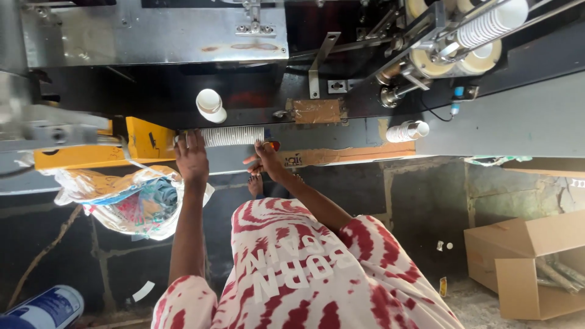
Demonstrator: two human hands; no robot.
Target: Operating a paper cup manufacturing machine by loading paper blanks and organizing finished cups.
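The person stands at a cup-making machine, looking down over a red-and-white shirt (292,274) to bare feet on the dark floor (402,201). A long row of nested white paper cups (231,136) lies sideways on the grey ledge of the machine (518,122). The left hand (191,155) presses flat against the left end of the row, fingers spread and open, not wrapped around it. The right hand (265,157) sits at the right end, fingers loosely curled against the last cup; I cannot tell whether it truly grips.

To my eye the step in hand is squeezing the row between both palms to gather it into one stack. Lifting it would call for even pressure from both ends, or the middle may sag and spill.

A single white cup (211,105) stands just above the row, and a short stack (408,130) lies further right. A plastic bag (131,198) hangs at the left, and an open cardboard box (530,262) rests on the floor at the right.
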